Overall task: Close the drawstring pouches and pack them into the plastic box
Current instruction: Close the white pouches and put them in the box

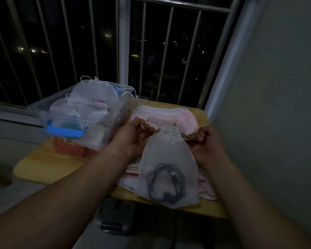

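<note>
A white sheer drawstring pouch (pixel 167 164) with a coiled black cable inside lies in front of me on a pile of pink pouches (pixel 169 115). Its mouth is gathered narrow between my hands. My left hand (pixel 135 135) pinches the drawstring on the pouch's left side; my right hand (pixel 205 141) pinches the string on the right side. The clear plastic box (pixel 79 121) with blue latches stands at the left of the table and holds several white pouches, piled above its rim.
The small yellow table (pixel 43 164) stands against a barred window (pixel 126 42); a wall is close on the right. An orange-red item (pixel 68 148) lies under the box. A dark object (pixel 115 218) sits on the floor below the table's front edge.
</note>
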Motion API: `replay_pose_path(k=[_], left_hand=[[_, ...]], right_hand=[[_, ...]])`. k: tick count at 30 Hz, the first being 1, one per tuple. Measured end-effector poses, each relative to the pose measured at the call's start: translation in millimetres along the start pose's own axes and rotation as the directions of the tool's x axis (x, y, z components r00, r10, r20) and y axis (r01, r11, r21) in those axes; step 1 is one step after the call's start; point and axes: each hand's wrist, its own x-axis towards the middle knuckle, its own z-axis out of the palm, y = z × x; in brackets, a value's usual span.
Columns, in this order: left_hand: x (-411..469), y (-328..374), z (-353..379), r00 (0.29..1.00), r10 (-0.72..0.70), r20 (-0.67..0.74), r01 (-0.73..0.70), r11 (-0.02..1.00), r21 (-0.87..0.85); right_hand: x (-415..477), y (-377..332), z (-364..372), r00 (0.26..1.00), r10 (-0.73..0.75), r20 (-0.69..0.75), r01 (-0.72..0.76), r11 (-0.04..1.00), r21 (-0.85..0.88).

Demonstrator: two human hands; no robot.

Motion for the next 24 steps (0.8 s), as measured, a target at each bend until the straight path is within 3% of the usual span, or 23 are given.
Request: replay_pose_path(k=[3,6,8,10,12,14,17,21,24], left_hand=[[-3,-2,4,0.997,0.062,0.040,-0.064,0.997,0.048],[-5,-3,4,0.969,0.200,0.148,-0.240,0.906,0.349],[-6,-3,0,0.934,0.247,0.258,-0.356,0.711,0.607],[-10,-1,0,0.891,0.253,0.376,-0.452,0.447,0.771],[-16,-1,4,0.855,0.225,0.466,-0.513,0.248,0.821],[-20,-4,9,0.830,0.198,0.521,-0.550,0.134,0.825],[-22,-11,11,0.824,0.180,0.537,-0.562,0.134,0.817],[-19,-13,11,0.871,0.179,0.457,-0.491,0.325,0.809],[-16,-12,13,0.870,0.225,0.440,-0.493,0.352,0.796]], right_hand=[[3,2,4,1.000,0.014,-0.009,-0.014,1.000,-0.001],[4,2,6,1.000,-0.014,-0.005,0.013,0.983,-0.181],[3,-3,6,0.995,-0.092,0.044,0.102,0.922,-0.375],[1,-11,11,0.974,-0.181,0.137,0.227,0.807,-0.545],[-3,-16,19,0.946,-0.218,0.240,0.324,0.685,-0.653],[-7,-14,26,0.926,-0.206,0.318,0.375,0.610,-0.698],[-9,-5,30,0.917,-0.182,0.356,0.397,0.524,-0.754],[-5,6,26,0.945,-0.203,0.256,0.327,0.589,-0.739],[-7,5,19,0.973,-0.086,0.216,0.225,0.576,-0.786]])
